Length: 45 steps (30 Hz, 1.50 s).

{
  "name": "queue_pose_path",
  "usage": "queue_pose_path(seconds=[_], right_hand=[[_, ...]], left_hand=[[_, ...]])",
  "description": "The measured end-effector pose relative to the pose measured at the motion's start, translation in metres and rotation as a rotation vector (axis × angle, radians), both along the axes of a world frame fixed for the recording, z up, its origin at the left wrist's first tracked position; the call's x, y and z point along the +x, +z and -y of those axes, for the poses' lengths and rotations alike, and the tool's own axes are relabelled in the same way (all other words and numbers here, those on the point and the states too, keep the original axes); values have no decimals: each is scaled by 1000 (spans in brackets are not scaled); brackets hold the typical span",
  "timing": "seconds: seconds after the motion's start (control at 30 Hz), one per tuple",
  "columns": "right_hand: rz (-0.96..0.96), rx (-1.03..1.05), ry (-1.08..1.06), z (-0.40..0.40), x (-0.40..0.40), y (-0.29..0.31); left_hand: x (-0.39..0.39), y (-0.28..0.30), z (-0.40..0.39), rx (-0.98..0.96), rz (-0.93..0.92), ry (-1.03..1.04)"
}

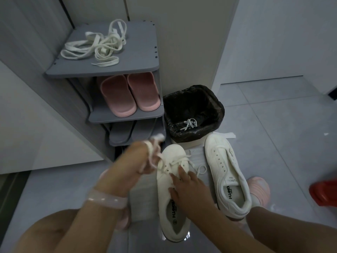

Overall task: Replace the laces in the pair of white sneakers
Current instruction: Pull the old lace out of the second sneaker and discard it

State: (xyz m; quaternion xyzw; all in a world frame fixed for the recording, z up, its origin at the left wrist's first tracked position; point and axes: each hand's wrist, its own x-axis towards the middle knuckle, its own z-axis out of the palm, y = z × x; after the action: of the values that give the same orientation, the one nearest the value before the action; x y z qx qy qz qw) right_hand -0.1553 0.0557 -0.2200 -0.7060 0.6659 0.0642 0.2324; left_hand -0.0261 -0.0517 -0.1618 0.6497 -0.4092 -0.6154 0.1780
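Two white sneakers lie on the floor. The left sneaker [172, 194] still carries a thin white lace [180, 160] through its front eyelets. My left hand [133, 161], blurred, grips a bunch of that lace pulled up and to the left. My right hand [186, 187] rests on the shoe's tongue and side, fingers spread flat. The right sneaker [228, 174] stands beside it with bare eyelets. A pile of wide cream laces [98, 44] lies on top of the grey shoe rack [142, 57]. Another thin lace [189, 124] lies in the bin.
A bin with a black bag [193, 99] stands by the rack, just beyond the sneakers. Pink slippers [129, 94] sit on the rack's second shelf, grey ones below. A red object [324, 193] is at the right edge. My knees are at the bottom.
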Motion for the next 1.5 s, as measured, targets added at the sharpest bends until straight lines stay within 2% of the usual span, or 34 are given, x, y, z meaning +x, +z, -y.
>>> queue_pose_path(seconds=[0.1,0.13,0.2,0.23,0.3,0.4,0.5,0.57,0.7,0.77,0.87,0.93,1.1,1.17,1.23,1.3,1.37,1.5], right_hand=[[-8,11,25,1,1,3],[-2,1,22,1,2,4],[20,-15,14,0,2,2],[28,-16,12,-1,2,2],[60,-17,6,0,1,2],[122,-79,-45,6,-5,3],[182,-158,-19,11,-7,7],[274,-232,-29,14,-3,10],[575,-367,-417,31,-16,11],[556,-333,-454,41,-32,-2],[550,-57,-388,43,-42,-21],[576,26,-360,41,-42,-26],[452,5,-370,42,-42,-17],[451,-108,-357,42,-36,-5],[582,-238,-316,44,-26,15],[734,-256,-230,47,-20,37],[829,-232,-176,48,-20,57],[1095,-193,-345,45,-31,71]], left_hand=[[39,28,13,-168,-240,261],[47,37,11,-241,-246,309],[47,38,14,-238,-134,356],[41,37,14,-201,-34,329],[31,31,5,-150,19,202],[24,26,-18,-324,51,-119],[20,28,-22,-358,20,-183],[19,20,-18,-372,97,-244],[16,8,-19,-493,243,-367],[13,2,-20,-498,242,-395],[12,-9,-23,-526,292,-462],[12,-15,-24,-528,309,-471],[6,-21,-27,-523,316,-476],[3,-18,-29,-504,286,-431],[-1,-12,-31,-472,209,-449],[-6,-5,-33,-489,87,-514],[-10,-1,-34,-578,40,-497],[-9,11,-31,-642,-22,-277]])
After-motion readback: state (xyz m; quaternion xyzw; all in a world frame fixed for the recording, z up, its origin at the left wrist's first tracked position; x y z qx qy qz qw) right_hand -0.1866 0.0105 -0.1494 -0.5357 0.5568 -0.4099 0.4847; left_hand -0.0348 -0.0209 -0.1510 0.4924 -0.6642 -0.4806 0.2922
